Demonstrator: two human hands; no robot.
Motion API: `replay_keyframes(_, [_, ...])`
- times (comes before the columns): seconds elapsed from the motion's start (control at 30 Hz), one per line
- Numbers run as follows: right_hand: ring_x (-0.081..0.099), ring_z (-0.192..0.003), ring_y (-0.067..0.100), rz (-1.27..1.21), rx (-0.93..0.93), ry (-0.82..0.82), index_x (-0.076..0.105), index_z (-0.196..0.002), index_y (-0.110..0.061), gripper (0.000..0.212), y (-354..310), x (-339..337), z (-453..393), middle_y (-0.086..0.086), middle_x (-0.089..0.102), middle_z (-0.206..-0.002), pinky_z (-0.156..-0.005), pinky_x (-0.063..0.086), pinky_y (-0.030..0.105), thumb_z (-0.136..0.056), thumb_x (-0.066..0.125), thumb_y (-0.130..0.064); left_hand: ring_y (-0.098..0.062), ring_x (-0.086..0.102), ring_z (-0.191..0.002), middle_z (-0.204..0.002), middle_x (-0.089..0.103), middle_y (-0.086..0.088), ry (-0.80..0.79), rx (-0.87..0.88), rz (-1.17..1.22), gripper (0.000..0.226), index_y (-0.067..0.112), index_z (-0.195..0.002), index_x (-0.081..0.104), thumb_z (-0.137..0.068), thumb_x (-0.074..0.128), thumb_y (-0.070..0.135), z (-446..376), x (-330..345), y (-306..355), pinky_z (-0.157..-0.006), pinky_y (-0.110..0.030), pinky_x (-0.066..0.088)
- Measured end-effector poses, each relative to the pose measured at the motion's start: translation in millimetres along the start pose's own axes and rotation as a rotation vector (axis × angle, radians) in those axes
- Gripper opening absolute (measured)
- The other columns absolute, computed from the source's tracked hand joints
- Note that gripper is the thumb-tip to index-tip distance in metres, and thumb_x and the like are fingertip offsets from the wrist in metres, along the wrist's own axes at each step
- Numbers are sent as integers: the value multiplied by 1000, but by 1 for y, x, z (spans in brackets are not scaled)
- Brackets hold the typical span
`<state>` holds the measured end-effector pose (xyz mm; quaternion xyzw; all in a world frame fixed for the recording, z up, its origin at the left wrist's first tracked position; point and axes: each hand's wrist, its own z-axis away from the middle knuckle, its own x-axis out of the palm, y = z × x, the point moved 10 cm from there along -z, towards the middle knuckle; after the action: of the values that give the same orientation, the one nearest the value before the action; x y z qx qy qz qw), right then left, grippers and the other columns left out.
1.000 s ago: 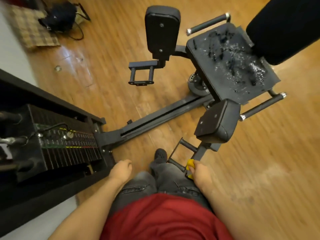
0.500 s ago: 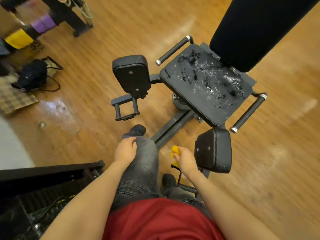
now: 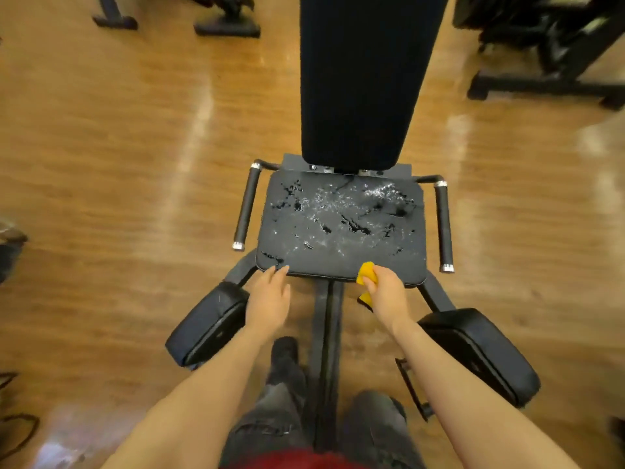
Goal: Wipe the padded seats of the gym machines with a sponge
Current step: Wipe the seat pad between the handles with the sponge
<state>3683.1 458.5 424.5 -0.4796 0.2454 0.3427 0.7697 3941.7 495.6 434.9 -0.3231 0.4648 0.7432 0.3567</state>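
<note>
A black padded seat (image 3: 341, 228) with a cracked, worn surface lies straight ahead, under a tall black backrest (image 3: 365, 79). My right hand (image 3: 385, 292) grips a yellow sponge (image 3: 367, 272) at the seat's front right edge. Fingers straight, my left hand (image 3: 269, 296) reaches to the front left edge, fingertips at the rim. Two black leg pads (image 3: 209, 323) (image 3: 480, 350) flank my arms.
Black side handles (image 3: 245, 208) (image 3: 443, 225) run along both sides of the seat. A black rail (image 3: 324, 333) leads from under the seat between my legs. Other machine bases (image 3: 548, 86) stand at the back right and back left (image 3: 226, 28) on the wooden floor.
I have stepped round to face the seat squarely. Both hands have risen from my thighs to the seat's front edge, the sponge still in my right hand.
</note>
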Motion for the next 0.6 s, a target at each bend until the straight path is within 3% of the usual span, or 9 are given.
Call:
replay_keyframes(0.07, [61, -98, 25, -56, 55, 90, 60, -113, -10, 26, 0, -15, -12, 6, 63, -110, -87, 52, 44, -95, 54, -28, -26, 32, -138, -152, 33, -7, -22, 68, -63, 46, 22, -145, 38, -100, 43, 26, -23, -4, 12, -111, -41, 32])
replay_keyframes(0.13, [62, -95, 23, -73, 80, 161, 59, -112, -10, 23, -3, -32, -21, 6, 63, -108, -79, 55, 42, -95, 54, -25, -25, 29, -140, -154, 29, -6, -53, 111, -92, 46, 24, -146, 36, -100, 41, 28, -42, -2, 24, -110, -41, 33])
replay_keyframes(0.17, [61, -91, 21, -90, 97, 178, 59, -109, -8, 19, -1, -37, -26, 6, 62, -106, -69, 55, 35, -96, 53, -21, -24, 27, -141, -155, 28, -6, -67, 130, -105, 46, 25, -146, 35, -100, 41, 29, -51, 0, 29, -110, -41, 32])
replay_keyframes(0.23, [58, -83, 18, -72, 113, 206, 58, -99, -6, 10, 3, -48, -37, 4, 59, -98, -52, 42, 14, -97, 51, -11, -24, 25, -143, -156, 26, -7, -74, 178, -133, 47, 24, -147, 34, -101, 40, 29, -67, 5, 43, -112, -41, 31])
replay_keyframes(0.27, [55, -80, 19, -43, 113, 236, 56, -93, -7, 7, 2, -57, -42, 4, 55, -93, -47, 36, 12, -97, 50, -9, -24, 24, -143, -156, 25, -8, -69, 206, -143, 47, 23, -147, 35, -100, 40, 28, -74, 7, 51, -112, -41, 31])
replay_keyframes(0.37, [41, -65, 21, -24, 109, 328, 47, -82, -4, 14, 8, -81, -64, 15, 47, -80, -50, 37, 8, -95, 49, -2, -25, 20, -145, -157, 22, -8, -57, 249, -177, 47, 25, -148, 34, -101, 39, 29, -96, 16, 70, -113, -41, 29])
replay_keyframes(0.47, [46, -63, 13, -50, 91, 404, 47, -79, 3, 14, 18, -102, -99, 10, 45, -77, -52, 48, 19, -94, 48, 2, -25, 16, -146, -158, 20, -8, -26, 284, -234, 48, 26, -149, 31, -101, 38, 31, -123, 29, 88, -114, -41, 27])
replay_keyframes(0.53, [54, -72, 16, -40, 45, 427, 46, -79, -5, 14, 32, -109, -132, 4, 50, -82, -58, 54, 42, -93, 48, -2, -25, 13, -147, -159, 18, -8, -7, 293, -247, 49, 26, -149, 29, -101, 38, 31, -144, 40, 102, -116, -41, 23])
replay_keyframes(0.6, [56, -84, 26, 43, -12, 414, 45, -80, -15, 13, 47, -110, -169, 2, 54, -89, -63, 53, 46, -92, 47, -9, -26, 10, -147, -159, 16, -9, 7, 305, -252, 50, 24, -150, 28, -102, 38, 32, -166, 54, 117, -118, -41, 19])
